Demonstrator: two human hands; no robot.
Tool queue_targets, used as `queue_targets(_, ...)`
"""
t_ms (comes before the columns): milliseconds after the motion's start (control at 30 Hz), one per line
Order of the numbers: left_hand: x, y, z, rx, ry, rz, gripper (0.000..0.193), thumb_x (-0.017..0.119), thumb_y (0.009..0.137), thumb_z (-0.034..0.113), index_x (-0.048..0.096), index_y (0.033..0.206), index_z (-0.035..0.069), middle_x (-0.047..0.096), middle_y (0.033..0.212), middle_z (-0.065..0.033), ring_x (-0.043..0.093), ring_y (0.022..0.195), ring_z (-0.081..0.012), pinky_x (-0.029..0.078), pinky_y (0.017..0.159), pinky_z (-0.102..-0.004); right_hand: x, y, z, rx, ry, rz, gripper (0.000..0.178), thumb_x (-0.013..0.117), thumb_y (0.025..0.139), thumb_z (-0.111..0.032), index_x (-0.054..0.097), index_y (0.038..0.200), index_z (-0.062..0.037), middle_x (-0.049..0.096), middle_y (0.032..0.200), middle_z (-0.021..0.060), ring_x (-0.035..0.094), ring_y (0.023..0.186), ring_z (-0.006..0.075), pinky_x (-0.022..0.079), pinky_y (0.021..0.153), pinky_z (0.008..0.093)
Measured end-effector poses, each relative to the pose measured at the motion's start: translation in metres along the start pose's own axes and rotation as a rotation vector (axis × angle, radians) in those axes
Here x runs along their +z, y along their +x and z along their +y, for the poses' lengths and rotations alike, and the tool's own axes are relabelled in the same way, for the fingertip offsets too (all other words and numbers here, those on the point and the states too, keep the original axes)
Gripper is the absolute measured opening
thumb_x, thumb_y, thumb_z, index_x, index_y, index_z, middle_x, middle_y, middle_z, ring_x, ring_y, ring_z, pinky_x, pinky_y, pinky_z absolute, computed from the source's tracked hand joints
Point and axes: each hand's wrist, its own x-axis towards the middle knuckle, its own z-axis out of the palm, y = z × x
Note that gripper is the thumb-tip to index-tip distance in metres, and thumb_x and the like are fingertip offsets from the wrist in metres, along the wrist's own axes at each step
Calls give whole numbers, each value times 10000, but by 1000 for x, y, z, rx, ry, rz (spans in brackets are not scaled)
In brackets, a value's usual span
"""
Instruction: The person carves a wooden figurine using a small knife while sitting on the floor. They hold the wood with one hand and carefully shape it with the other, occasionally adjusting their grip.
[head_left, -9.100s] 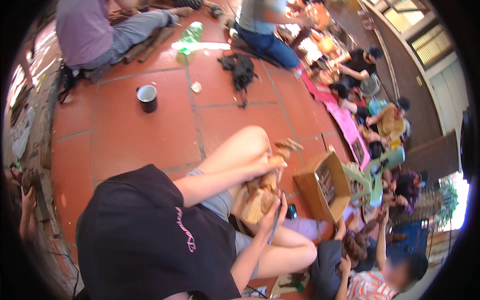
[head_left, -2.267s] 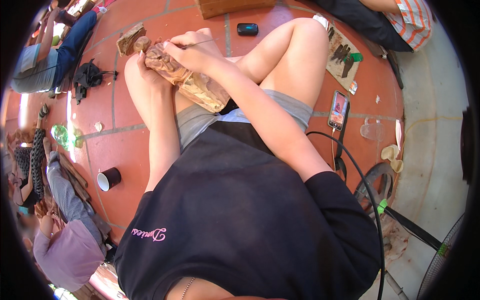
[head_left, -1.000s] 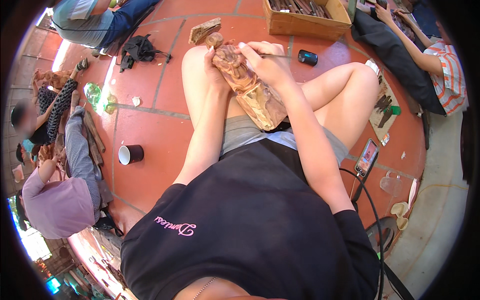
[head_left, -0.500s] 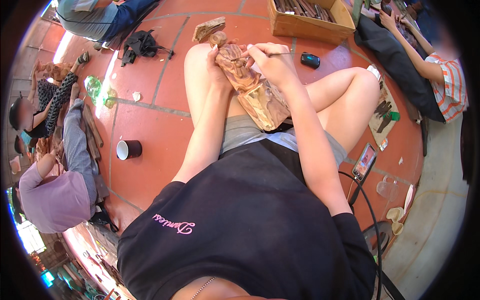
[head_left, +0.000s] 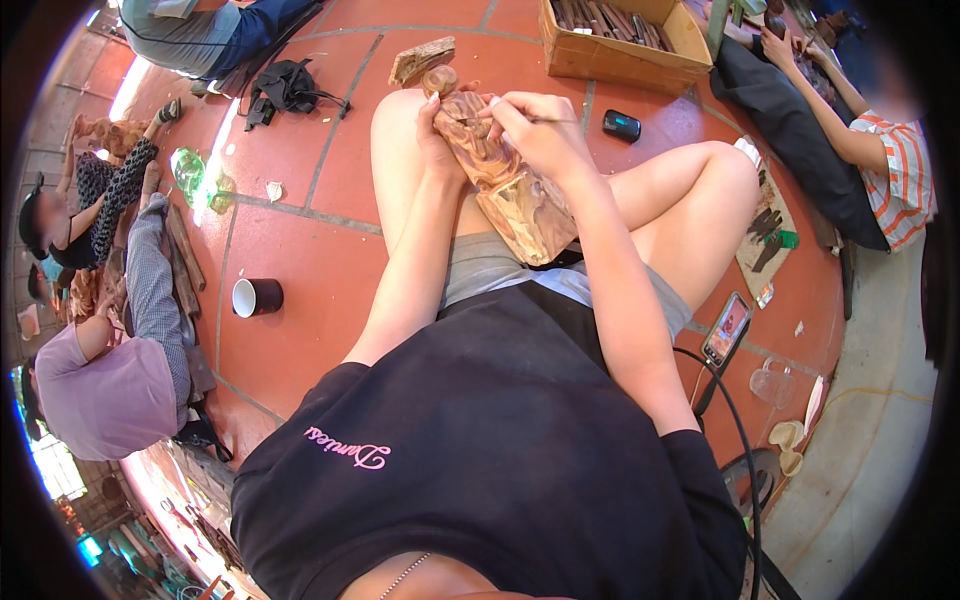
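A carved wooden figure (head_left: 527,213) with swirling brown grain and a blocky base rests tilted in my lap, its rounded head pointing away from me. My left hand (head_left: 436,145) is wrapped round the figure's left side near the top. In my right hand (head_left: 542,132) I pinch a thin, dark, rod-like carving tool (head_left: 554,121). Its working end is at the upper body of the figure, largely covered by my fingers. The exact shape of the tip is too small to make out.
Just beyond the figure lies a rough wood piece (head_left: 421,61). A cardboard box (head_left: 625,62) of tools stands far right, near a small black device (head_left: 621,125). A mug (head_left: 258,297) stands left; a phone (head_left: 727,328) is at right. Several people sit around on the tiles.
My right hand has shifted slightly, and the tool's rear end now slants lower than before. My left hand and the figure have stayed nearly in place.
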Motion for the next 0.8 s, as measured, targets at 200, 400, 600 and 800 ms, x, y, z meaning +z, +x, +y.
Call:
queue_targets(200,1,0,-2,28,-20,113,589,472,864,491,543,1183,1,631,1031,-140,628,928,-273,523,840,-395,1,-6,-15,44,11,-41,317,589,888,-328,727,859,-43,696,727,115,669,667,233,515,670,326)
queue_targets(400,7,-1,-1,12,-3,73,563,482,863,489,566,1145,9,635,1016,-143,625,945,-270,519,853,-391,9,1,3,-176,0,140,341,576,896,-333,727,874,-28,678,647,94,661,605,201,512,634,306)
queue_targets(600,-6,1,0,9,-37,22,569,479,865,491,564,1138,-1,634,980,-140,622,913,-257,519,828,-378,-2,-1,-7,27,50,-33,336,570,916,-332,737,890,-42,671,635,60,629,622,145,482,626,276)
queue_targets(800,17,-7,0,34,45,90,565,472,869,489,559,1143,3,623,961,-124,619,854,-236,525,779,-349,1,-6,-5,-24,77,-12,331,575,894,-337,739,810,-61,675,635,79,640,619,195,499,655,303)
